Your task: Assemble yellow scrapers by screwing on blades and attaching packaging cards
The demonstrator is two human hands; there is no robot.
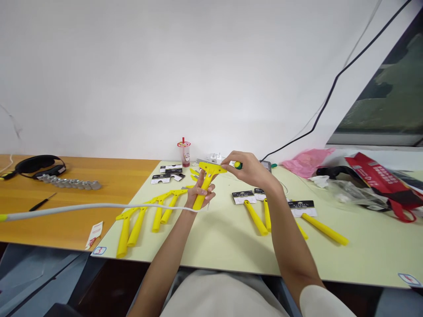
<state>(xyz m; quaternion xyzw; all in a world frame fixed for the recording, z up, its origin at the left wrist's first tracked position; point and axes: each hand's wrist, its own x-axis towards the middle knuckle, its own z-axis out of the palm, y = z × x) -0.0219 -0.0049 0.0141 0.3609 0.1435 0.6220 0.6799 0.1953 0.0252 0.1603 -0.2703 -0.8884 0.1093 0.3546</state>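
Note:
A yellow T-shaped scraper stands tilted over the middle of the table, its wide head uppermost. My left hand is closed around its handle. At the right end of the head, the fingertips of my right hand are pinched together against it; any small part between them is hidden. A rounded yellow-and-green handle end shows beneath my right fingers, and I cannot tell whether the palm holds it. Several similar yellow scrapers lie left of my left hand. Yellow handles with black-and-white cards lie around my right forearm.
Black-and-white cards and a lidded cup stand toward the wall. A red bag and pink plastic are at right. On the wooden table lie headphones, metal sockets and a screwdriver. A pale cable crosses the front.

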